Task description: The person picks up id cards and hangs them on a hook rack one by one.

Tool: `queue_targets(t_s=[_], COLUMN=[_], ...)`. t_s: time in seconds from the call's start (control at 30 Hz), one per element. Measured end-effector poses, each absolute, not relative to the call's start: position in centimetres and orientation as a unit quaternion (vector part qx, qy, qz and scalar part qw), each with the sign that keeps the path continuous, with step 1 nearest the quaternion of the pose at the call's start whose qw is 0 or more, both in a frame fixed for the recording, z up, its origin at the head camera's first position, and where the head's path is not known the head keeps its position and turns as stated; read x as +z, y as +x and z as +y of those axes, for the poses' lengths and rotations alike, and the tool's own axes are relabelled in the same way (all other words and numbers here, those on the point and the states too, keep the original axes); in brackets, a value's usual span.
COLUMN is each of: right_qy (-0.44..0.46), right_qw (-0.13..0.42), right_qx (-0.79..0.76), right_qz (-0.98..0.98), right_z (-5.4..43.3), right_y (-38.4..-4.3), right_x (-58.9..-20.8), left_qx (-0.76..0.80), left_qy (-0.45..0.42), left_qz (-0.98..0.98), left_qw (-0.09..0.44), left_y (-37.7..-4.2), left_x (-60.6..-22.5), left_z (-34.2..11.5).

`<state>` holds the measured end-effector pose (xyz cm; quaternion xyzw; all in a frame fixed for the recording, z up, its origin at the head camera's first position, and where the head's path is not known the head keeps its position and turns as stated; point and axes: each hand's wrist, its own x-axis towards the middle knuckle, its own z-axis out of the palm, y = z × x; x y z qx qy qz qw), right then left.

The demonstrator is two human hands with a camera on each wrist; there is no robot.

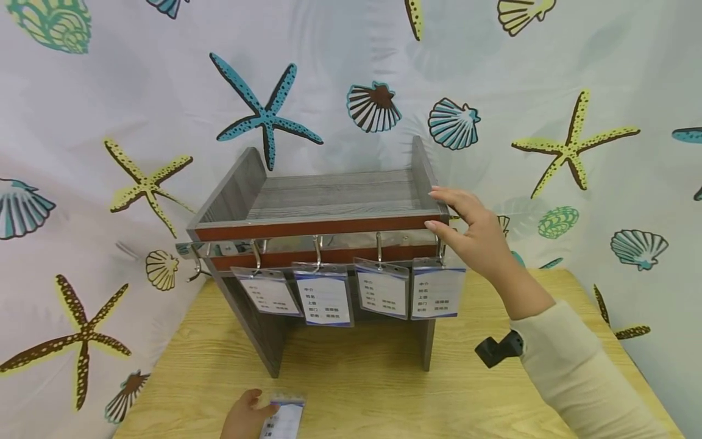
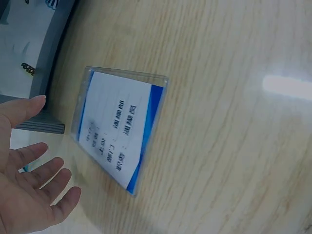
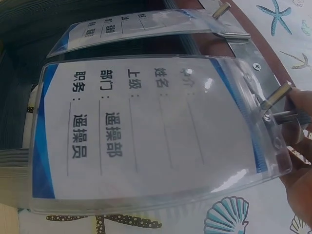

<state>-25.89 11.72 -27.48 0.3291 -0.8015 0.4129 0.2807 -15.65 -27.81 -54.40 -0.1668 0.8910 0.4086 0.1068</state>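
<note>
A grey wooden shelf [image 1: 334,195] with red front strips carries a metal rail of hooks. From the hooks hang several clear badge holders with white-and-blue cards, the rightmost badge holder [image 1: 437,292] also filling the right wrist view. My right hand [image 1: 477,238] grips the shelf's front right corner, thumb on the front strip and a finger over the side panel. In the right wrist view its fingers [image 3: 300,165] show partly, behind the hook end. Beside another badge holder [image 2: 117,126] lying on the table, my left hand [image 2: 34,170] has its fingers spread and loosely bent, holding nothing.
The shelf stands on a wood-grain table [image 1: 351,390]. One free hook [image 1: 196,262] juts from the rail's left end. A cloth [image 1: 340,55] printed with starfish and shells hangs behind and around the table. A black wrist device [image 1: 499,349] sits at the right cuff.
</note>
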Motion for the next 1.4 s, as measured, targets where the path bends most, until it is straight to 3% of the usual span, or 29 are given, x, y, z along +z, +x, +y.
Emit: queue_targets(t_s=[0.33,0.6,0.77,1.4], right_qy=[0.322,0.334,0.335,0.346], right_qw=[0.291,0.324,0.329,0.293], right_qx=[0.465,0.454,0.442,0.468], right_qz=[-0.772,-0.76,-0.764,-0.759], right_z=[11.6,10.5,10.9,11.2], right_y=[-26.0,-24.0,-25.3,-26.5], right_x=[-27.7,-25.8,-27.1,-28.0], left_qx=[0.405,0.365,0.308,0.248], left_qy=[-0.169,-0.169,-0.173,-0.152], left_qz=[0.889,0.906,0.926,0.955], left_qw=[0.131,0.13,0.132,0.061], left_y=[-16.2,-16.6,-16.7,-16.0], left_x=[-55.7,-56.2,-56.6,-57.8], left_z=[-27.8,-27.5,-27.3,-26.8])
